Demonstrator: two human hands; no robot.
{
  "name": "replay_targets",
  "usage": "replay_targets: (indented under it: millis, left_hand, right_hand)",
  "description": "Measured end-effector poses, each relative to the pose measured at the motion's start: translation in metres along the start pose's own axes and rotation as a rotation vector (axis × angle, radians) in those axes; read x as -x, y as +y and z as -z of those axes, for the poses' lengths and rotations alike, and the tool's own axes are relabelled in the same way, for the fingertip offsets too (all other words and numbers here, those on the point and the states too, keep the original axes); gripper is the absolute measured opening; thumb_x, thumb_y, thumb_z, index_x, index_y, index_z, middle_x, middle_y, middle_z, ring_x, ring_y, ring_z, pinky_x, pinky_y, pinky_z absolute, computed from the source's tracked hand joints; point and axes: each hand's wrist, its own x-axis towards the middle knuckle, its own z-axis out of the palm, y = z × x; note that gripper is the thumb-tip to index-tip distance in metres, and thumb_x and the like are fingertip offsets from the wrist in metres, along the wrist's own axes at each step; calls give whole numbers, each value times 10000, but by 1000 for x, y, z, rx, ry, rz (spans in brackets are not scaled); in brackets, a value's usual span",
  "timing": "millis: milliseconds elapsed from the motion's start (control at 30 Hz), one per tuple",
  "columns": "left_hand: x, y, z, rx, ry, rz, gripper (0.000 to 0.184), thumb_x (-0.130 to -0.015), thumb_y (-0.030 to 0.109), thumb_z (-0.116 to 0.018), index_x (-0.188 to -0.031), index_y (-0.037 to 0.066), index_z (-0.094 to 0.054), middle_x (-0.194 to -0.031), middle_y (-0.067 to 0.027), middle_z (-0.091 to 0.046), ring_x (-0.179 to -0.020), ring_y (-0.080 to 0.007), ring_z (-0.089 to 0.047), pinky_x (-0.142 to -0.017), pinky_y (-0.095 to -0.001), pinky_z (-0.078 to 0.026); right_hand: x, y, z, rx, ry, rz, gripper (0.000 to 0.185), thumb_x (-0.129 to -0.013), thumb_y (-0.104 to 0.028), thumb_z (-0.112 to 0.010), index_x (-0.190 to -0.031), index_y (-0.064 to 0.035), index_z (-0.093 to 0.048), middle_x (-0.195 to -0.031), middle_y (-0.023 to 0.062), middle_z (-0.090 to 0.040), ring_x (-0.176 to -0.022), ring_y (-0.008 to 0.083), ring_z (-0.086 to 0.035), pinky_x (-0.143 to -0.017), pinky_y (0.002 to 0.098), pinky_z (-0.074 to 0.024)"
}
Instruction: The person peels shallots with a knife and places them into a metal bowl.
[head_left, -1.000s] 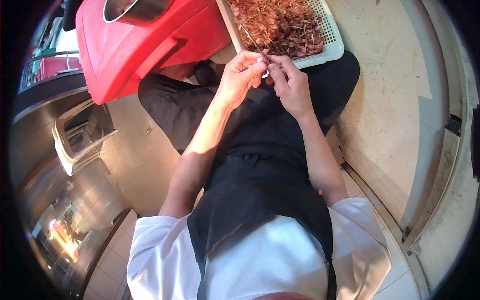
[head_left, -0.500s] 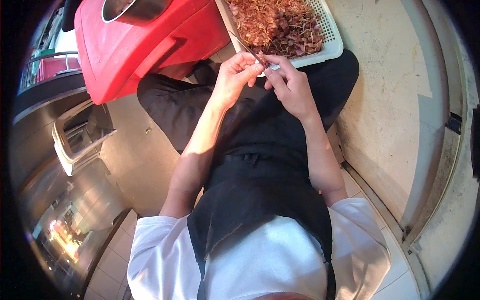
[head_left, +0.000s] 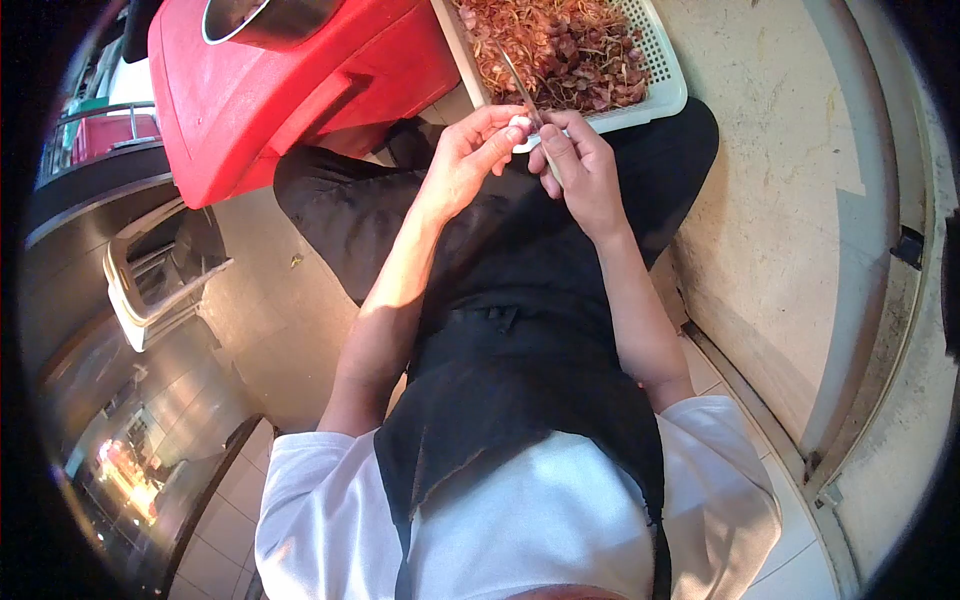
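Between its thumb and fingers, my left hand (head_left: 478,150) pinches a small pinkish-white shallot (head_left: 522,125). My right hand (head_left: 580,170) is closed on a small knife (head_left: 519,83), whose thin blade points up and away, beside the shallot. Both hands are close together over my lap, at the near edge of a white perforated basket (head_left: 667,88). Reddish-brown peels and roots (head_left: 560,50) fill the basket beyond the hands.
A large red plastic container (head_left: 300,100) stands at the upper left with a metal pot (head_left: 270,22) on it. A light-coloured bin (head_left: 135,290) is further left. A pale wall or panel (head_left: 780,220) runs along the right.
The right hand has turned, and the knife blade now stands more upright, with its handle showing in the palm. The pale shallot shows more clearly between the left fingertips.
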Motion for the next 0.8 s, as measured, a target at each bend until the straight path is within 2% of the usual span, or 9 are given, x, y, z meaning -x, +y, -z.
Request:
replay_targets:
  millis: [133, 433, 633, 733, 800]
  left_hand:
    - [1, -2, 0, -21, 2, 6, 342, -970, 186, -577, -1250, -11, -578, -787, 1, -577, -648, -71, -480, -605, -217, -404]
    - [0, -6, -1, -20, 29, 15, 364, -970, 163, -571, -1297, 6, -552, -748, 13, -544, -631, -69, -463, -594, -214, -389]
    - [-7, -10, -2, 123, 59, -30, 311, -966, 133, -572, -1241, 5, -507, -897, -25, -615, -648, -74, -497, -570, -210, -400]
    - [-7, -11, -2, 170, 58, -15, 253, -964, 125, -576, -1180, 8, -512, -934, -37, -630, -642, -72, -502, -560, -208, -401]
    - [-6, -8, -3, 165, 64, -4, 246, -959, 126, -581, -1166, 7, -520, -888, -32, -626, -654, -65, -508, -556, -205, -409]
  right_hand:
    - [-2, 3, 2, -96, -20, -31, 233, -1000, -241, -511, -1077, -35, -588, -671, 13, -565, -480, 26, -424, -427, 187, -320]
    - [-7, 10, 7, -128, 86, -64, 278, -994, -243, -517, -1147, -12, -550, -686, 22, -584, -475, 38, -438, -433, 193, -346]
    - [-3, -3, 8, 53, -32, -3, 340, -982, -232, -536, -1234, -4, -526, -680, 39, -618, -479, 39, -467, -447, 203, -380]
    - [-3, -2, 6, 69, -47, -7, 313, -980, -231, -541, -1211, -20, -544, -664, 35, -611, -480, 41, -475, -450, 204, -380]
    - [-3, -1, 5, 67, -45, -10, 296, -980, -230, -542, -1195, -27, -553, -661, 32, -611, -482, 40, -476, -452, 204, -380]
